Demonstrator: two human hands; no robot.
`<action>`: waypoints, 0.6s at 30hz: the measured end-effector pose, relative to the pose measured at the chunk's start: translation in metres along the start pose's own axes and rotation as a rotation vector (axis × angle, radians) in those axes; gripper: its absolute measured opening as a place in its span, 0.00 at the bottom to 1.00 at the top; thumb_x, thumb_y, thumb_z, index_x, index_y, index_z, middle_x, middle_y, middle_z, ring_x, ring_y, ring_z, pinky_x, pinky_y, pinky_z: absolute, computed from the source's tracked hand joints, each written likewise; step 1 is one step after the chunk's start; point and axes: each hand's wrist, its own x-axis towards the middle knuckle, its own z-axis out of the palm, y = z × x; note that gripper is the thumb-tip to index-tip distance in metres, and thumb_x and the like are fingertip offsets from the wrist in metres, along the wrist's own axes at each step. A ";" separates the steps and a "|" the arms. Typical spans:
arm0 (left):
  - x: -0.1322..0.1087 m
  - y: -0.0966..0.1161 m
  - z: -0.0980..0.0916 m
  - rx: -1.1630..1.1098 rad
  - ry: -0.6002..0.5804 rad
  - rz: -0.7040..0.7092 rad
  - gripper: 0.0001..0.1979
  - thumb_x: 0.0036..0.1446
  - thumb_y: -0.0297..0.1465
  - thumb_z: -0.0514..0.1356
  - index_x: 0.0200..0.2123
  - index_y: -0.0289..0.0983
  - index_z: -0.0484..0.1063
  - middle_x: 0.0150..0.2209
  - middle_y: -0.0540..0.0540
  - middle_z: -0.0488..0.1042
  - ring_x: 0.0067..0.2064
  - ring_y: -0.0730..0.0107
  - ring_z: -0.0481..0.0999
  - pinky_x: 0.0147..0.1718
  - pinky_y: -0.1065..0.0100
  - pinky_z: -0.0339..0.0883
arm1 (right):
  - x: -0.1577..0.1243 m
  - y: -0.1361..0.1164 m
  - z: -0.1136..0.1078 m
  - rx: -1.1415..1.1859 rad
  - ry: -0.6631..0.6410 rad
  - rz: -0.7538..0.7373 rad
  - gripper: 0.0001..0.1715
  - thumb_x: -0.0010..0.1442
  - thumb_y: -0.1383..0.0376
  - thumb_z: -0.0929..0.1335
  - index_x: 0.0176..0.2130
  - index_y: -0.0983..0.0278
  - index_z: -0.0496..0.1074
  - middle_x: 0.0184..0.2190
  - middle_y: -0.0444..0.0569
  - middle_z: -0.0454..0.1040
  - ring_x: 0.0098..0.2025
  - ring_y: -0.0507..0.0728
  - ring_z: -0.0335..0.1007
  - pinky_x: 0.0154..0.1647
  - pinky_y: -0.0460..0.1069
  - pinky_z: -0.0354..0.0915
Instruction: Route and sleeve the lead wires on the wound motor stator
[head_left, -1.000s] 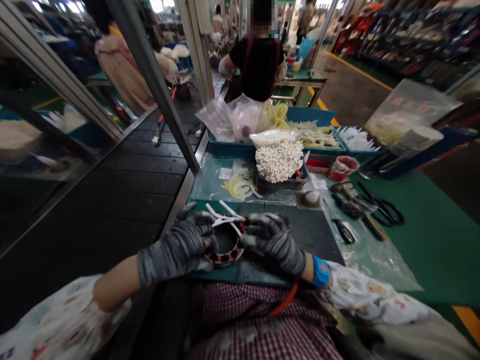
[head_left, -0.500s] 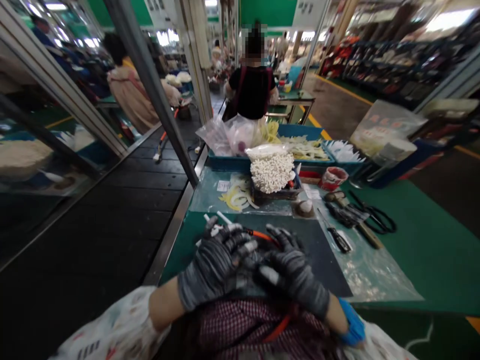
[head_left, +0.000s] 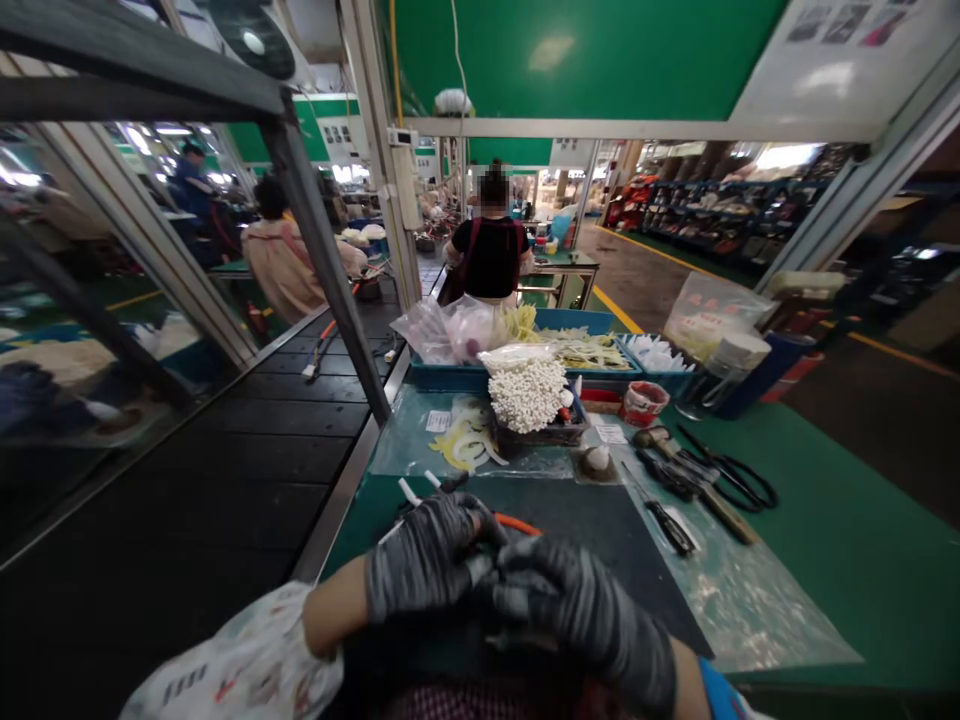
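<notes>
Nearest us, our left hand [head_left: 431, 555] has its fingers clenched around a wired piece [head_left: 410, 491] – only its white-sleeved ends and an orange wire [head_left: 516, 523] poke out past the knuckles, so its body is hidden. Our right hand [head_left: 592, 620] curls in against it, but we cannot tell whether it grips. Both sit low over the dark mat [head_left: 600, 505], probably for steadiness. Scissors [head_left: 731, 475] lie on the surface to the right (the handy side) – a pile of white pieces [head_left: 527, 393] and a blue tray [head_left: 450, 377] sit behind. Beyond, a co-worker [head_left: 491, 255] faces away.
</notes>
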 end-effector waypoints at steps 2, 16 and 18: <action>0.002 0.001 -0.009 -0.286 -0.047 -0.108 0.17 0.65 0.34 0.64 0.56 0.40 0.77 0.52 0.43 0.86 0.52 0.59 0.87 0.55 0.59 0.83 | 0.011 -0.008 0.009 0.054 -0.116 -0.019 0.15 0.79 0.50 0.71 0.56 0.51 0.84 0.49 0.45 0.89 0.50 0.59 0.89 0.58 0.54 0.84; -0.027 0.015 0.025 0.349 0.457 0.238 0.32 0.79 0.42 0.58 0.80 0.44 0.58 0.61 0.41 0.85 0.62 0.55 0.86 0.71 0.49 0.75 | 0.003 0.017 0.011 -0.186 0.366 -0.313 0.14 0.70 0.57 0.78 0.55 0.49 0.83 0.43 0.48 0.91 0.38 0.59 0.90 0.40 0.48 0.85; -0.031 0.016 0.030 0.435 0.467 0.263 0.28 0.79 0.47 0.58 0.75 0.43 0.68 0.61 0.42 0.86 0.62 0.55 0.86 0.68 0.53 0.78 | 0.005 0.020 0.013 -0.212 0.370 -0.319 0.11 0.72 0.59 0.76 0.53 0.51 0.83 0.44 0.48 0.91 0.40 0.59 0.91 0.42 0.48 0.85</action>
